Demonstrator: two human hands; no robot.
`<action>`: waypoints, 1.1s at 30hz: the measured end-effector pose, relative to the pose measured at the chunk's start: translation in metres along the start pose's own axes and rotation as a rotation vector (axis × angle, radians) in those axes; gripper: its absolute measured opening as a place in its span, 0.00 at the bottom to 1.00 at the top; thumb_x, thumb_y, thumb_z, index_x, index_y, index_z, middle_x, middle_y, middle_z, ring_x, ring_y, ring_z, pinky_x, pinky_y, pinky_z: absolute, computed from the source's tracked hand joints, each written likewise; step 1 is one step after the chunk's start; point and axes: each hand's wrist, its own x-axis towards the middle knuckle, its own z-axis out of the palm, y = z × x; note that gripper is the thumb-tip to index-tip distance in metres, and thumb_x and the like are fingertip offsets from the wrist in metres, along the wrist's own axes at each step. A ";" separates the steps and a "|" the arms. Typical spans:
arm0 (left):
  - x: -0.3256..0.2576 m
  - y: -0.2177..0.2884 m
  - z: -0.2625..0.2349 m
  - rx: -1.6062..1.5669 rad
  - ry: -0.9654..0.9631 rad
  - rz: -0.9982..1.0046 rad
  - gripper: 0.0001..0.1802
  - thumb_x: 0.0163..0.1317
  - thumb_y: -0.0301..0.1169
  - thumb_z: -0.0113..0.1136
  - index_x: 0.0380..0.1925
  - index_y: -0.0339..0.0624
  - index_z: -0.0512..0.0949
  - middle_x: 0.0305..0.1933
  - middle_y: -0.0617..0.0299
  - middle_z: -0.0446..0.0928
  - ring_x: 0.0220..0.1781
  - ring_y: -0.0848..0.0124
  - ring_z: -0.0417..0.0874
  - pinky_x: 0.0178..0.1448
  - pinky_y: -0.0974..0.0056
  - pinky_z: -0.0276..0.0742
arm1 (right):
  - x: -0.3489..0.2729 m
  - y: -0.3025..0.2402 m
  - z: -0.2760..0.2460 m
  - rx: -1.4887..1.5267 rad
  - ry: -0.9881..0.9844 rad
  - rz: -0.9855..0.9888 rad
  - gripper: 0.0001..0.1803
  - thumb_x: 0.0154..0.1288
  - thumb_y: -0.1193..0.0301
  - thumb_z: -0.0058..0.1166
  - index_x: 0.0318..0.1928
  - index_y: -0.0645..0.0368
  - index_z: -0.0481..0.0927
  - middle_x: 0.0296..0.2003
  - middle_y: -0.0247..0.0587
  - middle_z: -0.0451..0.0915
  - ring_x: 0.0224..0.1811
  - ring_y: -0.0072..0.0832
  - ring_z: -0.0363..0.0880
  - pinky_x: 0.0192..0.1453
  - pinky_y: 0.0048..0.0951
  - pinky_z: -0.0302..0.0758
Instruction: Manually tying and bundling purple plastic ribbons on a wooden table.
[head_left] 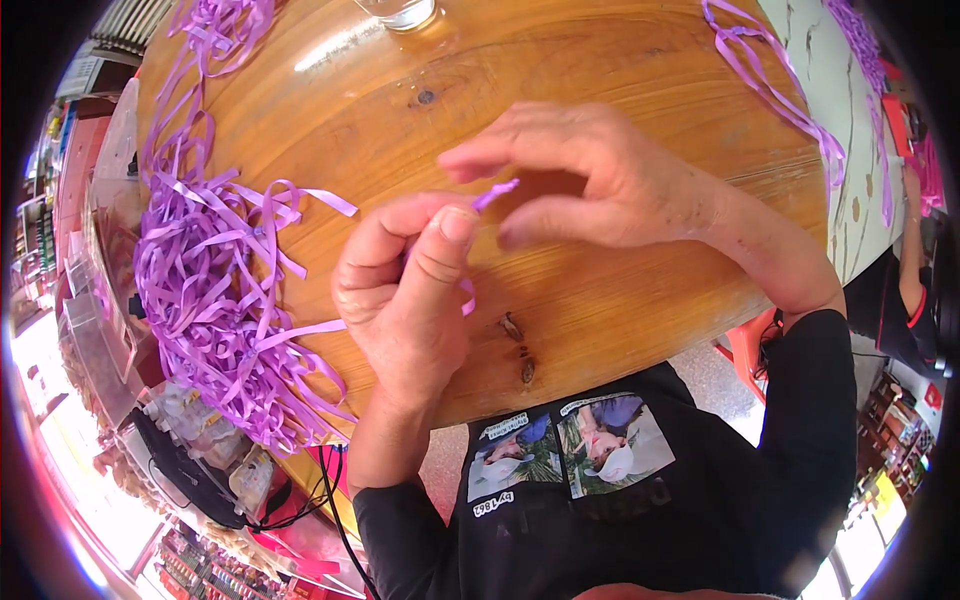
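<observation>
Between thumb and forefinger, my left hand (405,280) pinches a narrow purple ribbon (494,193), whose short twisted end sticks out past the fingertips. A bit of the same ribbon shows below the thumb, and a strand runs from the hand leftward to a big tangled heap of purple ribbon (215,300). My right hand (590,185) hovers just right of the ribbon end, thumb and fingers apart, slightly blurred, with nothing seen in it. The part of the ribbon inside my left fist is hidden.
Under both hands is a varnished wooden table (640,290) with a curved front edge. A clear glass (405,12) stands at the far edge. More ribbon strands (775,75) lie at the far right, beside a white marbled surface (860,190). A black cable (335,500) hangs at the lower left.
</observation>
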 end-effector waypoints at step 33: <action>0.016 0.014 -0.010 0.909 -0.034 0.649 0.25 0.57 0.21 0.60 0.55 0.32 0.66 0.54 0.52 0.70 0.57 0.62 0.71 0.59 0.62 0.67 | -0.016 -0.019 -0.037 0.049 -0.040 0.083 0.12 0.59 0.81 0.51 0.45 0.66 0.79 0.31 0.41 0.78 0.35 0.27 0.78 0.40 0.24 0.72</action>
